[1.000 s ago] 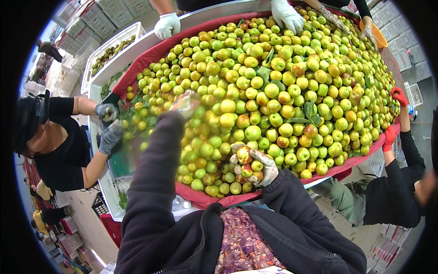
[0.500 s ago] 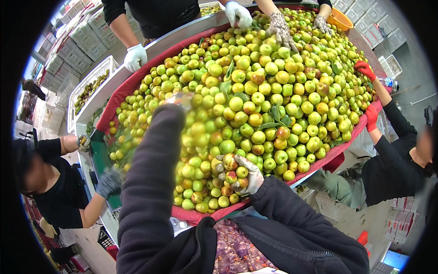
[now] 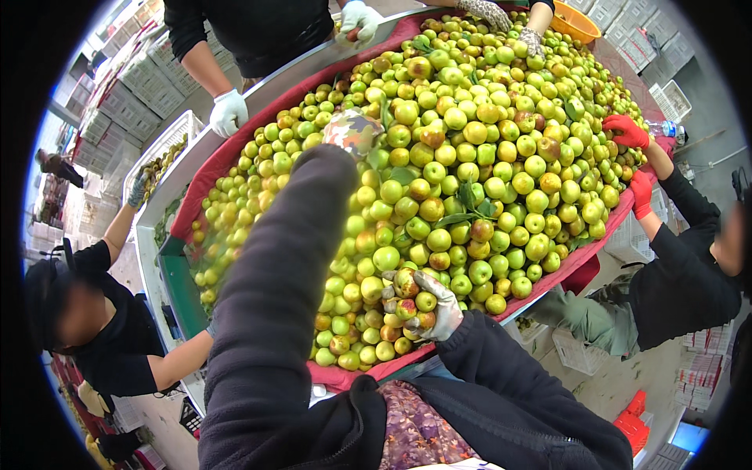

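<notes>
A big heap of jujubes (image 3: 470, 180), small round yellow-green fruits with red-brown patches, fills the table. My right hand (image 3: 446, 308), in a pale, stained glove, cups several blotchy jujubes (image 3: 406, 283) at the near edge of the heap. Stretched far forward, my left hand (image 3: 351, 133) in a patterned glove is on or just over the upper left part of the heap. Its fingers are blurred and mostly hidden, so I cannot tell if it grips anything. Green leaves (image 3: 462, 207) lie among the fruit.
Red cloth (image 3: 211, 180) lines the table rim. Co-workers' gloved hands are around it: white (image 3: 229, 113) and patterned (image 3: 533, 41) at the far side, red (image 3: 625, 131) at the right. A white crate (image 3: 184, 125), an orange basin (image 3: 576, 23) and a plastic bottle (image 3: 664, 128) are around the table.
My left hand has moved forward and slightly right over the heap. My right hand still holds its jujubes, shifted slightly right. Across the table, a white-gloved hand has lifted away from the heap with a fruit.
</notes>
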Demonstrator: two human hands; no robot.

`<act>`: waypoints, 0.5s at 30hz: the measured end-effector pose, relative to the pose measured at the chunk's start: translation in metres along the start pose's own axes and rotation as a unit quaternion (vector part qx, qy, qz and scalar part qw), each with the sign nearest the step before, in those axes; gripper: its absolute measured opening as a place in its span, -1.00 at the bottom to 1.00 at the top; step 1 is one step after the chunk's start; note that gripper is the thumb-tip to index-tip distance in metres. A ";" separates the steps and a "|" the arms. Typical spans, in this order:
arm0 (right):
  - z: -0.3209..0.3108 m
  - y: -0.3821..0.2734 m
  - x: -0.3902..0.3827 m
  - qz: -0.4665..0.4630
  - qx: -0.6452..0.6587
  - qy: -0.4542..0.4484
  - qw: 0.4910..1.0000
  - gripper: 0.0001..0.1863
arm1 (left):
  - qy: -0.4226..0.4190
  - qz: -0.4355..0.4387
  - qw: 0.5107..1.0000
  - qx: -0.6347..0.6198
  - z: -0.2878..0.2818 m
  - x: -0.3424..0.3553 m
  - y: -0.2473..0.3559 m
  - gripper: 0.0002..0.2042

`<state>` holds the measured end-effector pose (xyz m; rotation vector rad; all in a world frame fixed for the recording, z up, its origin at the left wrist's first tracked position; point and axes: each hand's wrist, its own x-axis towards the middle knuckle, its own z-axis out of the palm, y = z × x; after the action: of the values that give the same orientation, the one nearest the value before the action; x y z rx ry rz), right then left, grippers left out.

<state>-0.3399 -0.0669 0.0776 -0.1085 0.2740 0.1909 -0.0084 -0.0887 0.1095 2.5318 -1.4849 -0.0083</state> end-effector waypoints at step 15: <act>-0.009 -0.004 -0.007 -0.018 0.016 0.010 1.000 -0.40 | 0.008 -0.117 0.976 -0.183 0.011 0.009 -0.054 -0.58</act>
<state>-0.3476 -0.0730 0.0711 -0.0844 0.2941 0.1499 0.0417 -0.0730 0.0898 2.3754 -1.0555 -0.2699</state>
